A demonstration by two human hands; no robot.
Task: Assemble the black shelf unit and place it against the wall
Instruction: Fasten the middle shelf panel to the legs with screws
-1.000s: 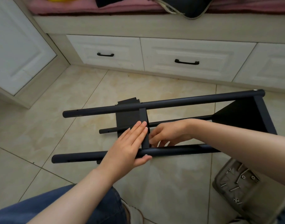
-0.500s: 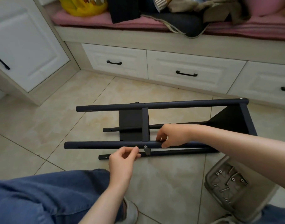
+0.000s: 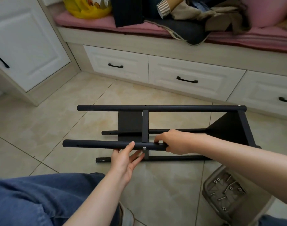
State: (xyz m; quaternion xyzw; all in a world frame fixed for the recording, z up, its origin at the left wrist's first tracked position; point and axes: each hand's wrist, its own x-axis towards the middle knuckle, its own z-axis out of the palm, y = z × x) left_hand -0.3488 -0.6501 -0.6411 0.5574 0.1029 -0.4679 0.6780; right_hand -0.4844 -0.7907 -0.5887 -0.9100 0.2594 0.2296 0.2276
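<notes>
The black shelf frame [image 3: 227,128] lies on its side on the floor tiles. Right of its screw [image 3: 144,147], the right hand [image 3: 173,142] wraps the near tube [image 3: 93,143]. Left of the screw, the left hand [image 3: 123,162] touches that tube, fingers straight. The metal looks stiff, light and probably slick, so it is best lifted by the tubes.

Beige tiled floor [image 3: 41,128]; white drawers [image 3: 188,79]; pink cushion [image 3: 90,22].
</notes>
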